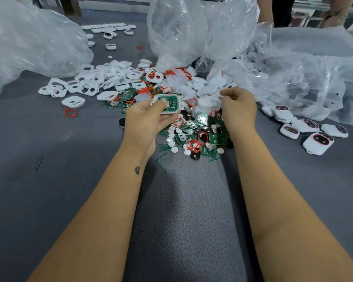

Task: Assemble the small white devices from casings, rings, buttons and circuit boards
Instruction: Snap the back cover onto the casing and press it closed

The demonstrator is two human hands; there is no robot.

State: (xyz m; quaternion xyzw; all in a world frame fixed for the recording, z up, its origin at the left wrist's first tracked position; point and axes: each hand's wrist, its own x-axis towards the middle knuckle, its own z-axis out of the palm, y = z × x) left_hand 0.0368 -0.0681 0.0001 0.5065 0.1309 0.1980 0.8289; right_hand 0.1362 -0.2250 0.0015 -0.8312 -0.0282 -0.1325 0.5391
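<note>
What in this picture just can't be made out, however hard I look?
Head view:
- Whatever the right hand pinches: its curled fingers hide it.
- Bag contents: the crinkled plastic bags veil them.
- Print on the circuit board in the casing held by the left hand: too small.
- Person at the top edge: cut off.

Parts heap sits mid-table, directly ahead of both forearms. Left hand over heap's left edge, holding a casing; right hand over its right side. Loose casing shells spread behind-left. Plastic bags behind the heap and at far left and right. Assembled devices lie right, near the right bag. One ring lies apart, left of the heap.
</note>
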